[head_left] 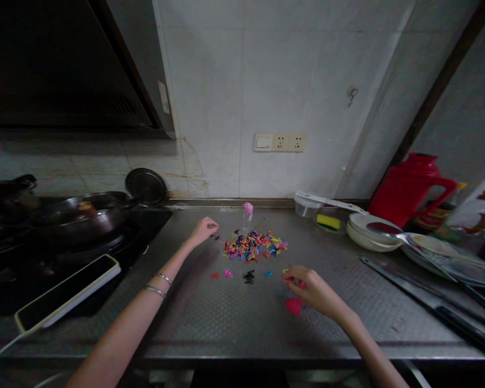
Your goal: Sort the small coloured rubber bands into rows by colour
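Observation:
A heap of small multicoloured rubber bands (253,246) lies mid-counter. Left of it, my left hand (204,229) hovers with thumb and fingers pinched; anything between the fingertips is too small to make out. A few dark bands lie close to those fingertips. In front of the heap runs a row of small groups: red bands (214,276), pink bands (227,273), black bands (249,277) and blue bands (269,274). My right hand (309,285) is pinched beside a yellow band (285,271), its grip hidden. Below it, a red piece (294,306) is partly covered.
Behind the heap stands a small clear bottle with a pink cap (248,209). A phone-like device (68,293) lies at the left by the stove and pan (84,215). Bowls (372,237), a yellow sponge (328,221), a long knife (404,283) and a red thermos (410,188) occupy the right.

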`<state>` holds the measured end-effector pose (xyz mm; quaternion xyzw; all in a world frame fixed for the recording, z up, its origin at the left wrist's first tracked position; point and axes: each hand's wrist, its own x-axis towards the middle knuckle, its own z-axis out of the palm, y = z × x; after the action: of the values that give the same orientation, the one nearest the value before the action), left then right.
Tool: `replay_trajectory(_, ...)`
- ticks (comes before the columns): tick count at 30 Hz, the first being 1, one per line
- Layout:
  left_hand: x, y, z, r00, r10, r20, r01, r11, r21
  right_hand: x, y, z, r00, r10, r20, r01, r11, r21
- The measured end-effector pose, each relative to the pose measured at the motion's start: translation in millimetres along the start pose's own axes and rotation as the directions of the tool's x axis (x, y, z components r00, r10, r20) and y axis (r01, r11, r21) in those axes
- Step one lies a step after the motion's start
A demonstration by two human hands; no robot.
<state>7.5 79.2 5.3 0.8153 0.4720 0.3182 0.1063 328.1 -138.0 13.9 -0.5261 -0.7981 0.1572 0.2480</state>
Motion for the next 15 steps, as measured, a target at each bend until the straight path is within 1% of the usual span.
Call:
replay_trajectory(3, -15, 4, -11.3, 0.999, -0.023, 0.048, 0.025, 0.998, -0.061, 2, 1, 4, 1.000, 0.005, 0.010, -0.006, 1.000, 0.013)
replay_trajectory(5, -27, 9, -16.8, 0.992, -0.027, 0.127, 0.040, 0.994, -0.099, 4, -2, 7, 1.000, 0.002, 0.020, -0.002, 1.000, 0.028)
replay_trajectory(6, -32, 11, -19.1, 0.983, -0.020, 0.185, 0.043, 0.992, -0.119, 5, -4, 9, 1.000, -0.003, 0.024, 0.002, 0.999, 0.033)
replay_trajectory(8, -41, 16, -22.6, 0.943, 0.000, 0.332, 0.055, 0.986, -0.158, 7, -9, 11, 0.999, -0.015, 0.033, 0.014, 0.999, 0.035)
replay_trajectory(10, -48, 21, -24.4, 0.882, 0.010, 0.472, 0.084, 0.981, -0.177, 9, -13, 14, 0.999, -0.024, 0.038, 0.023, 0.999, 0.033)
replay_trajectory(11, -51, 23, -24.5, 0.853, 0.008, 0.521, 0.100, 0.979, -0.179, 10, -15, 15, 0.999, -0.027, 0.040, 0.025, 0.999, 0.034)
replay_trajectory(13, -57, 27, -23.2, 0.817, -0.004, 0.576, 0.128, 0.976, -0.175, 11, -16, 17, 0.999, -0.030, 0.045, 0.028, 0.999, 0.036)
replay_trajectory(15, -61, 31, -20.2, 0.795, -0.004, 0.607, 0.142, 0.973, -0.180, 11, -15, 19, 0.998, -0.024, 0.053, 0.022, 0.999, 0.036)
